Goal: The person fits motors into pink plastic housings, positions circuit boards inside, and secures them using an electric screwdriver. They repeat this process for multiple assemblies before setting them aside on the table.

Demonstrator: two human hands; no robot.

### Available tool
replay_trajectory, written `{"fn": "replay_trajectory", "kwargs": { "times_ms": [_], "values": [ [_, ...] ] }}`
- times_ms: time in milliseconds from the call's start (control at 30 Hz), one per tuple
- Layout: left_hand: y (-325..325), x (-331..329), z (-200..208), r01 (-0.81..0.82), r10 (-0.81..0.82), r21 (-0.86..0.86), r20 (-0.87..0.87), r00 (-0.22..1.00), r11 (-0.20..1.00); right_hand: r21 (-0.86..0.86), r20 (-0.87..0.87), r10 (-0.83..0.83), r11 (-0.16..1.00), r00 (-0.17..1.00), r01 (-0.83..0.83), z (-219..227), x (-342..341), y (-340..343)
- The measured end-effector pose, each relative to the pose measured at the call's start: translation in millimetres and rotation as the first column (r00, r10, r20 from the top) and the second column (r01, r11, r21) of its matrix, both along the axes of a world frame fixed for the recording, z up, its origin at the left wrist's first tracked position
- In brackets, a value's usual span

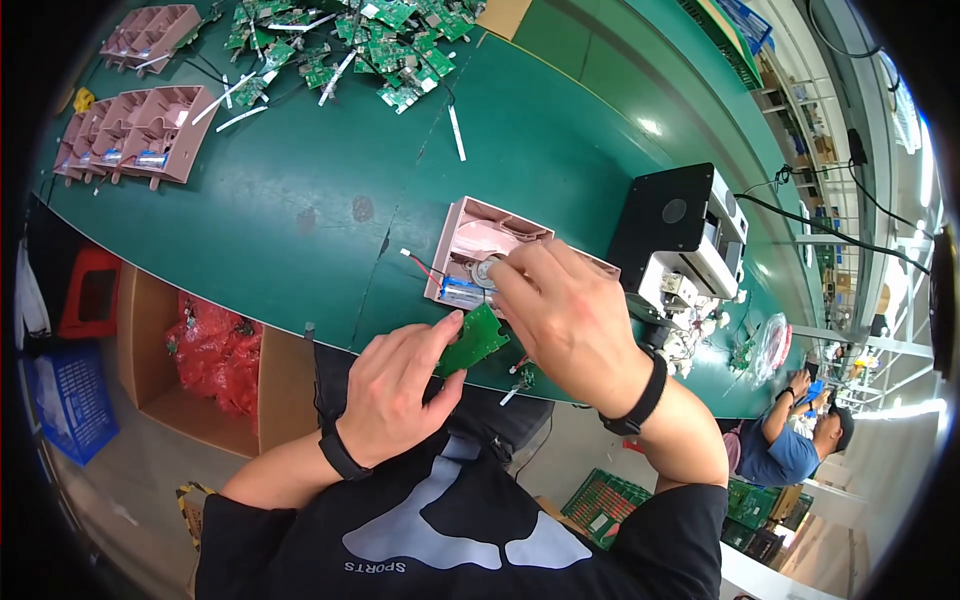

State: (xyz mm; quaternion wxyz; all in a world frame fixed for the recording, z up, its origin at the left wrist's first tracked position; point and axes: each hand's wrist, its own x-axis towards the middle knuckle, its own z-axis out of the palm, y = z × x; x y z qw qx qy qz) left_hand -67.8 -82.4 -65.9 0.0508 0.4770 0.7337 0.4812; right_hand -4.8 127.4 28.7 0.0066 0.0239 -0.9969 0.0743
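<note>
While the left hand [400, 385] pinches a green board [473, 340] at the table's [300, 190] near edge, the right hand [565, 315] closes its fingertips on a small round part [487, 270] over the pink housing [478, 245]. A blue cell [462, 292] lies inside that housing. Below the edge, a carton [210, 360] holds red bags. A black unit [680, 235] stands to the right. Farther off lie more pink housings [140, 130] and piled green boards [385, 40]. Shelving [800, 120] lines the room beyond.

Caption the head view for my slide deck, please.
Left hand holds a green circuit board; right hand presses into a pink housing.
</note>
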Motion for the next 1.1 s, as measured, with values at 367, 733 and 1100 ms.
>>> {"fn": "replay_trajectory", "kwargs": {
  "times_ms": [367,733,1100],
  "values": [
    [0,-5,14,0.036,-0.037,-0.03,-0.038,0.999,0.999,-0.029,-0.031,-0.03,0.999,0.999,0.029,8,24,7],
    [48,-78,46,-0.058,0.065,-0.134,0.045,0.997,0.989,-0.6,-0.282,-0.876,0.48,0.392,0.64,22,184,94],
    [88,-84,40,0.187,-0.177,-0.267,0.063,0.982,0.945,-0.372,-0.075,-0.857,0.498,0.51,0.783,-44,206,209]
  ]
}}
